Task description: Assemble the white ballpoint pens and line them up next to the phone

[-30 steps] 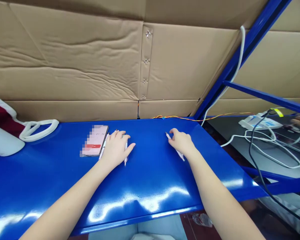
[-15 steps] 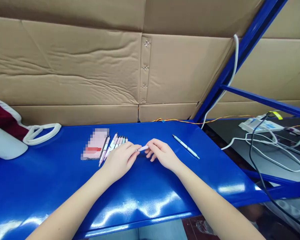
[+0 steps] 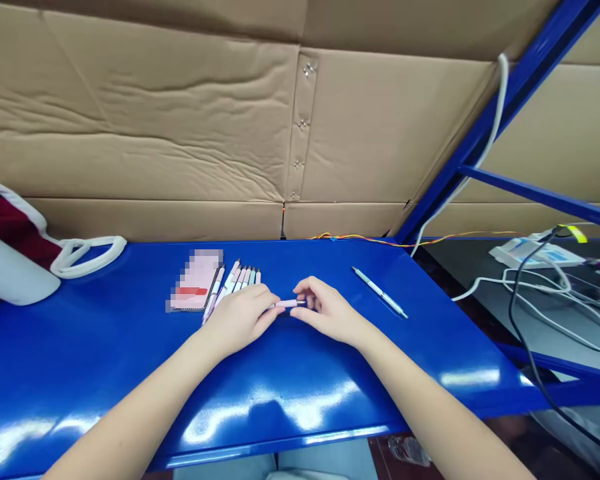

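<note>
My left hand [image 3: 243,317] is closed around a pink pen [image 3: 286,304], which points to the right with its dark tip end showing. Facing it, my right hand [image 3: 327,312] has thumb and fingers spread about that dark end; whether a fingertip touches it is hard to tell. Several pastel pens [image 3: 239,277] lie side by side behind my left hand, which partly covers them. To the right of my right hand lies a light blue pen [image 3: 380,292], slanting on the blue table [image 3: 300,360].
A pink pad-like item [image 3: 197,281], partly pixelated, lies left of the pens. A white roll-like object [image 3: 15,270] and dark red cloth [image 3: 17,223] are at the far left. Cardboard [image 3: 180,133] stands behind. Cables [image 3: 555,293] lie on a dark surface at right.
My right thumb and fingers have parted from the pink pen, whose dark end now shows. The left hand keeps its hold. The camera view has shifted slightly.
</note>
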Tool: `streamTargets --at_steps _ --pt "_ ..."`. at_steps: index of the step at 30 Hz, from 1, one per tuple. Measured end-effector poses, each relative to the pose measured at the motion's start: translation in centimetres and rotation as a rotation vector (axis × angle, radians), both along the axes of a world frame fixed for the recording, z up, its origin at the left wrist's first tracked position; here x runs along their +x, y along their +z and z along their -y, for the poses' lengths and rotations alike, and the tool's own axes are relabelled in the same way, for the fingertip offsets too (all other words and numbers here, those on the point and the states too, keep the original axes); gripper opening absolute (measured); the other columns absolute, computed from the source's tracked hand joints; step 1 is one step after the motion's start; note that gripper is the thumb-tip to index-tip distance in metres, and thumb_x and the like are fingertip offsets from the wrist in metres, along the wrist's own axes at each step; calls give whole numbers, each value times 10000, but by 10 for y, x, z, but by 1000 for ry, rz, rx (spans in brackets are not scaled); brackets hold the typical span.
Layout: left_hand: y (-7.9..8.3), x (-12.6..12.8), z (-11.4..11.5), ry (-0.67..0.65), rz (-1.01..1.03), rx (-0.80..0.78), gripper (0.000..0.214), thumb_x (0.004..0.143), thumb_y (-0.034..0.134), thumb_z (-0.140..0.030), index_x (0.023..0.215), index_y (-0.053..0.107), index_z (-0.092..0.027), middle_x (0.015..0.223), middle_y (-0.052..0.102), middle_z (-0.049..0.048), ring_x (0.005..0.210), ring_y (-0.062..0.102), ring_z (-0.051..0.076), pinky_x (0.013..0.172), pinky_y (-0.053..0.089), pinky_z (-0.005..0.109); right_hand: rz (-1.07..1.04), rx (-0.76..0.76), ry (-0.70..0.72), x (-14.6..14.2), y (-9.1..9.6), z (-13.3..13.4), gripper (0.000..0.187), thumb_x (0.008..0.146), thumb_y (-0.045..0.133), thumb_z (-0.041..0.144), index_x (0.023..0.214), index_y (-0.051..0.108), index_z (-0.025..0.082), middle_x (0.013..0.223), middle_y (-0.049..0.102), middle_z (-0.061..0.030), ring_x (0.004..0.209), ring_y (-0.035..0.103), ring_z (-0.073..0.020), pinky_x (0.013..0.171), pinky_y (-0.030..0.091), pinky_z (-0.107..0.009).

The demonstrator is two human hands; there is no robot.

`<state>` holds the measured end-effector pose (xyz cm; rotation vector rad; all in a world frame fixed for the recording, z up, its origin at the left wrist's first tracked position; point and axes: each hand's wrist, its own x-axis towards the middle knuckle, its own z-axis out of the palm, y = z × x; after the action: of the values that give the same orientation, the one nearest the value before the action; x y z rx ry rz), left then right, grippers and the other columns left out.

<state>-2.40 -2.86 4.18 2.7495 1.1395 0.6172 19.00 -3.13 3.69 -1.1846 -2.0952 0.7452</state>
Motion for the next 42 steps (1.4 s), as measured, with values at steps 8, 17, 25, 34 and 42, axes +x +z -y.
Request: streamTargets --at_steps 8,17,25,34,42 --pt "-2 -3 -2 32 -2 13 314 943 357 -351 947 630 -196 868 609 50 797 580 165 702 450 278 -97 -124 5 -2 2 -1 116 846 511 305 857 518 190 795 547 6 672 488 -111 614 395 -237" --pt "-4 -2 -2 60 6 49 262 934 385 -337 1053 581 -211 944 642 43 851 599 171 704 455 265 -279 -305 -16 -6 -6 -3 180 785 589 344 856 541 186 671 506 44 533 443 -76 512 363 -208" --pt "-5 -1 -3 62 -58 81 303 947 354 -342 919 625 -208 831 638 31 790 598 165 706 430 273 -183 -246 -97 -7 -3 -2 120 811 519 288 768 552 181 658 544 26 507 470 -78 522 385 -219" --pt "-4 -2 -3 82 -82 20 266 921 403 -359 918 632 -223 834 621 24 762 587 154 608 397 234 -170 -94 -64 0 -3 -2 35 734 544 176 767 537 186 622 490 46 495 432 -68 491 359 -203" --pt "5 -8 -5 155 -20 -5 300 932 368 -368 974 622 -213 874 646 36 807 597 164 674 422 245 -386 -308 -166 9 -1 -11 169 694 581 247 846 541 187 750 629 -14 556 564 -108 554 466 -258"
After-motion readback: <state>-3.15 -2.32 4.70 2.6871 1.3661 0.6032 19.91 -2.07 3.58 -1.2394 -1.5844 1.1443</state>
